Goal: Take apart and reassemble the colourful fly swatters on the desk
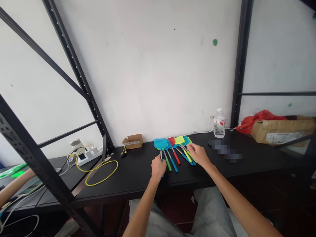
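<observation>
Swatters (175,154) fanned, heads (171,142) toward wall (158,75).

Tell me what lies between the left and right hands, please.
In the head view, coloured fly swatters lie between the left hand and the right hand, handles toward the person.

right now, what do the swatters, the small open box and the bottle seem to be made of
Swatters: heads probably matte plastic, from their even bright colour; shafts perhaps metal, being silvery grey.
Small open box: matte cardboard, by its brown, folded flaps.
Bottle: likely glossy clear plastic, see-through with highlights.
</observation>
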### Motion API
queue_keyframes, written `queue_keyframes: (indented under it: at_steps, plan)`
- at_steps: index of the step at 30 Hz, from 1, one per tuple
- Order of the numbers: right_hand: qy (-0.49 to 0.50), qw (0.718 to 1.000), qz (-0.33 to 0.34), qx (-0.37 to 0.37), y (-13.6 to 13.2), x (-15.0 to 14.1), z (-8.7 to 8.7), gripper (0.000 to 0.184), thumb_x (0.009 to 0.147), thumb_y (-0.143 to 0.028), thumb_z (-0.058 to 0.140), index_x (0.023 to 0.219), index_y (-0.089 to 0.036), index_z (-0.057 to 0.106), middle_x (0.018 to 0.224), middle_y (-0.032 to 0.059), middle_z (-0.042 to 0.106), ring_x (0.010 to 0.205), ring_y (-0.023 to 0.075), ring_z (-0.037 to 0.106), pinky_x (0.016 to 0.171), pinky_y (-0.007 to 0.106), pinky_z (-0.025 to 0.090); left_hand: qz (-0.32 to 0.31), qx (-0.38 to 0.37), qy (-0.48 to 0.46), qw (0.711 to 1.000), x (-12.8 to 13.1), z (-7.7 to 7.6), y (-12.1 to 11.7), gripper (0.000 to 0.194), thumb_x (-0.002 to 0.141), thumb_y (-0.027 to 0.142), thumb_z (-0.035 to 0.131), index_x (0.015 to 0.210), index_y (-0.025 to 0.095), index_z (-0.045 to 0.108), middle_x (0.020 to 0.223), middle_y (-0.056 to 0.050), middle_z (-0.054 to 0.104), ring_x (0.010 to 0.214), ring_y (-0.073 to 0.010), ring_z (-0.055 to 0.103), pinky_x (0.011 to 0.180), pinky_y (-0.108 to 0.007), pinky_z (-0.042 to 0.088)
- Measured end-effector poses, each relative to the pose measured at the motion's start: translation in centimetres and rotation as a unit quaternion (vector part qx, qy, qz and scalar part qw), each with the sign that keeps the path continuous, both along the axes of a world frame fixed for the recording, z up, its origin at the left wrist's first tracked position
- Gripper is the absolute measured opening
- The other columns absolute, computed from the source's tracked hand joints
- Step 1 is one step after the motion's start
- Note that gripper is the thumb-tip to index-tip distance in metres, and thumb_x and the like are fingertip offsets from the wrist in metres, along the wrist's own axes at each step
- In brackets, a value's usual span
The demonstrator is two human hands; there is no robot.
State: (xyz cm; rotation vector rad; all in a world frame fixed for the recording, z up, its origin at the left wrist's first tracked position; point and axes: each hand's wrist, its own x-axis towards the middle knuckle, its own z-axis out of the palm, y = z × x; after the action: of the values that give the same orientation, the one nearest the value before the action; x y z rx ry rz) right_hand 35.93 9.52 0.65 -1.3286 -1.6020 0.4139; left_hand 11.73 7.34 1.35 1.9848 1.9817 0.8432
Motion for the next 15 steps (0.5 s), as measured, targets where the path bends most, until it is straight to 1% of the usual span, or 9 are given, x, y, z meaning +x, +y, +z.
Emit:
queue_keyframes:
  at_steps: [1,3,5,6,8,10,13,15]
  plan:
    - [-0.073,0.997,-0.033,-0.009,0.6,0.5,0.0,0.048,0.091,-0.053,0.039,0.109,-0.021,0.069,0.11,0.0117,0.07,0.106,0.0297,0.062,0.087,0.036,0.046,0.009,-0.014,0.018,1.0,0.5,0.2,0.4,0.018,0.087,0.019,0.043,0.083,0.018,0.06,0.084,-0.008,0.066,0.08,-0.0214,0.065,0.063,-0.026,0.041]
    - [-0.187,0.978,-0.077,-0.051,1.6,1.1,-0.3,0.054,0.091,-0.052,0.037,0.127,-0.021,0.061,0.131,0.0127,0.06,0.122,0.0331,0.052,0.096,0.04,0.042,0.026,-0.032,0.031,0.999,1.5,0.3,1.0,0.019,0.087,0.019,0.043,0.087,0.017,0.061,0.094,-0.012,0.067,0.087,-0.024,0.066,0.066,-0.028,0.044]
    - [-0.26,0.956,-0.083,-0.111,2.6,1.3,-0.9,0.063,0.093,-0.057,0.032,0.144,-0.024,0.047,0.148,0.0116,0.046,0.135,0.0354,0.04,0.102,0.044,0.037,0.038,-0.034,0.028,0.998,2.5,0.3,1.4,0.02,0.088,0.019,0.043,0.092,0.014,0.062,0.101,-0.015,0.066,0.092,-0.0262,0.066,0.07,-0.03,0.045]
    - [-0.284,0.945,-0.078,-0.14,3.0,1.3,-1.3,0.067,0.093,-0.061,0.029,0.149,-0.026,0.039,0.153,0.0107,0.039,0.139,0.036,0.034,0.105,0.046,0.034,0.045,-0.035,0.027,0.998,2.8,0.2,1.5,0.022,0.088,0.019,0.042,0.095,0.013,0.062,0.105,-0.017,0.065,0.093,-0.0272,0.065,0.072,-0.032,0.046]
    - [-0.315,0.929,-0.058,-0.185,3.7,1.2,-1.8,0.073,0.093,-0.067,0.02,0.154,-0.029,0.026,0.159,0.0089,0.028,0.145,0.0361,0.024,0.109,0.049,0.028,0.061,-0.032,0.035,0.997,3.3,-0.2,1.5,0.026,0.089,0.019,0.041,0.101,0.011,0.062,0.112,-0.019,0.062,0.099,-0.0293,0.064,0.075,-0.034,0.047]
    - [-0.334,0.92,-0.036,-0.203,4.1,1.0,-2.2,0.075,0.092,-0.07,0.012,0.156,-0.031,0.017,0.162,0.0076,0.021,0.147,0.0357,0.018,0.113,0.05,0.022,0.07,-0.008,0.062,0.996,3.5,-0.6,1.4,0.032,0.09,0.021,0.04,0.112,0.011,0.061,0.118,-0.019,0.06,0.108,-0.0316,0.059,0.08,-0.036,0.048]
    - [-0.346,0.917,-0.007,-0.198,4.1,0.5,-2.4,0.074,0.091,-0.07,0.004,0.156,-0.034,0.011,0.163,0.0046,0.014,0.148,0.0353,0.014,0.115,0.05,0.016,0.06,0.053,0.124,0.989,3.7,-1.5,1.2,0.045,0.092,0.031,0.042,0.133,0.014,0.052,0.134,-0.019,0.053,0.124,-0.0343,0.049,0.093,-0.041,0.046]
    - [-0.354,0.915,0.004,-0.194,3.8,0.1,-2.4,0.073,0.091,-0.069,0.002,0.156,-0.037,0.011,0.164,0.002,0.01,0.148,0.0352,0.013,0.116,0.051,0.015,0.026,0.075,0.152,0.985,3.8,-2.1,1.2,0.054,0.094,0.04,0.041,0.143,0.019,0.044,0.149,-0.017,0.041,0.135,-0.0362,0.038,0.104,-0.047,0.038]
